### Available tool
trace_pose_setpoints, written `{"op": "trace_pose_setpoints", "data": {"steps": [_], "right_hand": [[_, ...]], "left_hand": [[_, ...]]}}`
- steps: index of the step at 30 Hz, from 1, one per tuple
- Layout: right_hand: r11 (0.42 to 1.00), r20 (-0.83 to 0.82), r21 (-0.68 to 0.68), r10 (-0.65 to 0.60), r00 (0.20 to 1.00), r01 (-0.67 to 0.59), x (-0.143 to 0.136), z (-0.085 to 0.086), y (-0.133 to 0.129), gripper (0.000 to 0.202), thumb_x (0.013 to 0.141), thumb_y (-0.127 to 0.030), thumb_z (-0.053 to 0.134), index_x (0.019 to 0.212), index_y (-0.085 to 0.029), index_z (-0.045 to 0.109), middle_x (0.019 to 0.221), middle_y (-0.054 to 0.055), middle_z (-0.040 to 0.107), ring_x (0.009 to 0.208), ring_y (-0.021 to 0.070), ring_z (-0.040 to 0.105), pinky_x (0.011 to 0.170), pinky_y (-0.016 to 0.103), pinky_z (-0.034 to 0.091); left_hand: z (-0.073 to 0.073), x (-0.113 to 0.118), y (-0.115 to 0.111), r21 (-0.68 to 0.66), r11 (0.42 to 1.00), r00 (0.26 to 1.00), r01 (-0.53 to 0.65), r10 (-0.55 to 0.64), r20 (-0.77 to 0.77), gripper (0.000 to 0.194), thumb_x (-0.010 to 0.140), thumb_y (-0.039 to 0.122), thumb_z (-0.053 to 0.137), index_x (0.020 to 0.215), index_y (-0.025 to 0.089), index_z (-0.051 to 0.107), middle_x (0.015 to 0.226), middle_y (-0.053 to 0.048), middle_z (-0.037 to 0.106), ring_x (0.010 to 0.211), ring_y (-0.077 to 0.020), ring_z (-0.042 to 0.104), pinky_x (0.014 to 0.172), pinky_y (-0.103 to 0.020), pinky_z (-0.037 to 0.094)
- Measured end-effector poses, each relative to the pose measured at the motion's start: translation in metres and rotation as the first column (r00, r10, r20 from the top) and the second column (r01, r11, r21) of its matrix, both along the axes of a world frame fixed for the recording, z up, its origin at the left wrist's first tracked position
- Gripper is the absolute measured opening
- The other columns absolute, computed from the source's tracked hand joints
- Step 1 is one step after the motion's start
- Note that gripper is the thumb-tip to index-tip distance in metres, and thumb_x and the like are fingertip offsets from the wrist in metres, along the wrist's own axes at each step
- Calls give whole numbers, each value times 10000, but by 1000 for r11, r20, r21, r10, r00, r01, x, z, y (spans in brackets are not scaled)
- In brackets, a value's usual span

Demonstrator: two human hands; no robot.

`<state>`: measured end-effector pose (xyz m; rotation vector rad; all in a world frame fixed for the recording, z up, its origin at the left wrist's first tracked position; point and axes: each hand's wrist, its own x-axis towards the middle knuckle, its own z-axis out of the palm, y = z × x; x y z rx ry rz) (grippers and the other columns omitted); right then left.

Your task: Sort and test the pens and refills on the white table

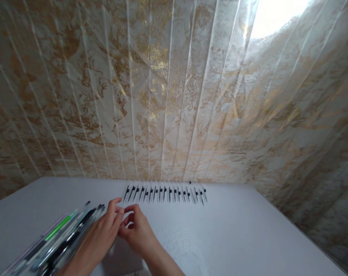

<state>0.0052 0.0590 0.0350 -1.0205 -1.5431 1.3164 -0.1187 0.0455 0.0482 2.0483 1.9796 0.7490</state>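
While both hands meet low and left of the view's middle, taken as the centre of the dial with twelve o'clock toward the cloth (151, 96), the pens (69, 234) lie heaped between eight and nine o'clock, and a row of slim clear parts (165, 190) with black pieces runs from twelve to two. The left hand (107, 224) and right hand (138, 230) have curled fingers, tips together or nearly so; whether anything is pinched between them cannot be told. The left forearm passes over or just beside the heap's three o'clock side; contact is unclear. By their look, the pens should be light, stiff and slick, apt to roll; a barrel is best taken near its middle, the green pen (59, 227) included. The parts appear lighter and thinner, probably easy to knock askew or bend, and suit a fingertip pinch at the black pieces. A small black bit (190, 182) sits just beyond the row, near the far edge of the table (228, 222), where the cloth limits reach at twelve. The right edge slants away between three and four o'clock; the widest room for moving lies on the near side of the row, from three to five.
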Motion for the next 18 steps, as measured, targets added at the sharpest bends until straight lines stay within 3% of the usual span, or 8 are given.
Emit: {"op": "trace_pose_setpoints", "data": {"steps": [4,8,11,14,16,18], "right_hand": [[984,-15,161,74,997,-71,0,7,-2,259,723,-101,554,940,-201,654,747,-21,615,634,106,512,558,180,397],[978,50,187,81,995,-89,1,16,-7,259,740,-113,569,960,-196,678,769,-15,651,626,104,521,561,177,401],[979,218,172,68,974,-107,1,18,-6,234,777,-140,572,982,-196,669,858,-2,689,672,103,571,571,164,413],[992,410,107,11,912,-60,2,14,4,167,806,-169,548,915,-159,674,825,40,715,703,135,625,591,190,440],[996,502,73,-1,865,-41,3,11,12,129,760,-158,576,818,-136,689,749,85,720,692,188,652,597,243,454],[998,591,46,6,807,-41,2,9,21,89,694,-137,610,716,-129,696,714,132,721,709,255,676,613,299,465]], "left_hand": [[-2,3,-1,-71,997,957,36,-14,291,388,933,447,224,1245,251,348,1013,-42,701,851,-194,699,783,-307,516],[1,5,-1,-126,992,926,21,28,377,397,920,486,234,1209,251,372,1049,-46,694,915,-202,682,873,-353,497],[3,2,1,-155,987,910,37,31,413,402,919,503,223,1185,247,382,1053,-50,686,919,-196,681,888,-353,494],[6,-9,6,-67,998,950,15,7,313,386,904,506,269,1120,237,441,1126,-69,647,1002,-212,651,887,-358,490],[6,-18,9,-16,1000,990,12,-10,140,321,883,444,348,1039,207,497,1117,-90,638,1030,-235,632,888,-365,477],[2,-25,11,-76,997,999,21,-25,-47,257,868,333,397,1007,164,532,1032,-111,659,973,-249,648,853,-364,479]]}}
